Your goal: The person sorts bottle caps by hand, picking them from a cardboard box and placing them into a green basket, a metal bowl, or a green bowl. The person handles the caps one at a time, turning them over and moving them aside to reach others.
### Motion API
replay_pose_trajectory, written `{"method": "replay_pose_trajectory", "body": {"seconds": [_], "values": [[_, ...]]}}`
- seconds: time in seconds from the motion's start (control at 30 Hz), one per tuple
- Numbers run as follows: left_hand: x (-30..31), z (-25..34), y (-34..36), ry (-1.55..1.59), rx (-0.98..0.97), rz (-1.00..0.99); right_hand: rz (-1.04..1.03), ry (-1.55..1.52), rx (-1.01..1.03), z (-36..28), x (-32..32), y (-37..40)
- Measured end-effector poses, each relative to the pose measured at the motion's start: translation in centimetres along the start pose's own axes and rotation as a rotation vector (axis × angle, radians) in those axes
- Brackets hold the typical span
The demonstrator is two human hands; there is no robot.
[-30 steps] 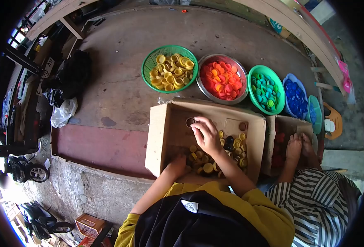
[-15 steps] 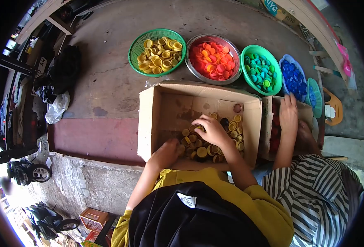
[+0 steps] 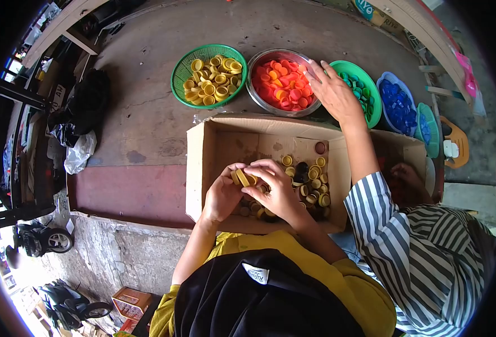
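Hands, a pair, brought together: left hand [image 3: 221, 197] curled, palm inward, fingers closed about a cluster of yellow caps [image 3: 243, 177]; right hand [image 3: 275, 190] bent over the same cluster, thumb and fingers pinching at its right side. Which hand bears each cap: cannot tell.

Held caps: packed side by side, the row running roughly left to right; raised over the left part of the large carton [image 3: 195, 174], between the two hands, neither clearly nearer. From them, the green mesh basket [image 3: 181, 67] lies on the far side, slightly left, beyond the carton's far wall.

Large carton: loose yellow caps [image 3: 318, 173], mostly right and near; one black piece [image 3: 302, 168] among them; one brown cap [image 3: 320, 147] apart, toward the far right corner.

Far row on the table [image 3: 141, 73], left to right: mesh basket, yellow caps; metal basin [image 3: 286, 113], red and orange caps; green bowl [image 3: 378, 106], green and teal caps; blue basket [image 3: 380, 84], blue caps; small teal basket [image 3: 436, 137], pale blue pieces.

Right: small carton [image 3: 400, 141], dark red contents, indistinct. Co-worker's hand [image 3: 336, 96], fingers spread, between basin and bowl; contact unclear.
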State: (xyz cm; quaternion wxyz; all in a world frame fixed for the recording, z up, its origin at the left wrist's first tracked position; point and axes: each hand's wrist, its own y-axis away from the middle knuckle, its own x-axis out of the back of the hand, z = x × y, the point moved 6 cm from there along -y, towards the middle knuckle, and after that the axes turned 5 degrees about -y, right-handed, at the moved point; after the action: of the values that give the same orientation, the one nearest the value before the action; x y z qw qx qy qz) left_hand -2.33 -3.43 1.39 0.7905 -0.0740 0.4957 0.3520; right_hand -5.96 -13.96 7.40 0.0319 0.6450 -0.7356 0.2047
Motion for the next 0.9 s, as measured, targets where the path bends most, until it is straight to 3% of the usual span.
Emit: {"method": "replay_pose_trajectory", "body": {"seconds": [0.1,0.23,0.33,0.43,0.5,0.57,0.6,0.67,0.77,0.83,0.9], "values": [[0.0,-0.4,-0.5,-0.076,0.033,0.029,0.082,0.186,0.116,-0.6,0.6,0.2],[-0.2,-1.0,-0.8,-0.294,0.101,0.067,0.087,0.134,0.094,-0.1,0.9,0.5],[-1.3,-0.8,-1.2,-0.146,0.158,0.128,-0.048,0.175,0.026,0.8,0.3,0.5],[-1.5,-0.5,-1.9,-0.113,0.236,0.104,-0.100,0.567,0.094,-0.6,1.4,-0.3],[-1.1,0.4,-3.0,-0.087,0.246,0.000,0.039,0.424,0.088,-0.5,2.8,0.1],[-1.8,5.2,-5.8,-0.301,0.008,0.038,0.123,0.337,0.036,0.4,4.1,0.8],[-1.2,7.6,-7.7,-0.267,-0.001,0.021,0.141,0.325,-0.024,1.2,4.6,1.2],[0.5,13.7,-12.2,-0.716,-0.193,0.160,0.082,0.372,-0.116,3.7,4.8,2.6],[3.7,19.0,-18.0,-0.888,-0.378,0.296,-0.056,0.468,-0.260,6.7,4.1,4.6],[3.6,19.7,-18.7,-1.238,-0.322,0.459,-0.141,0.469,-0.328,7.1,3.7,4.9],[3.8,19.8,-18.7,-1.852,-0.389,0.649,-0.224,0.386,-0.394,7.3,2.4,4.6]]}}
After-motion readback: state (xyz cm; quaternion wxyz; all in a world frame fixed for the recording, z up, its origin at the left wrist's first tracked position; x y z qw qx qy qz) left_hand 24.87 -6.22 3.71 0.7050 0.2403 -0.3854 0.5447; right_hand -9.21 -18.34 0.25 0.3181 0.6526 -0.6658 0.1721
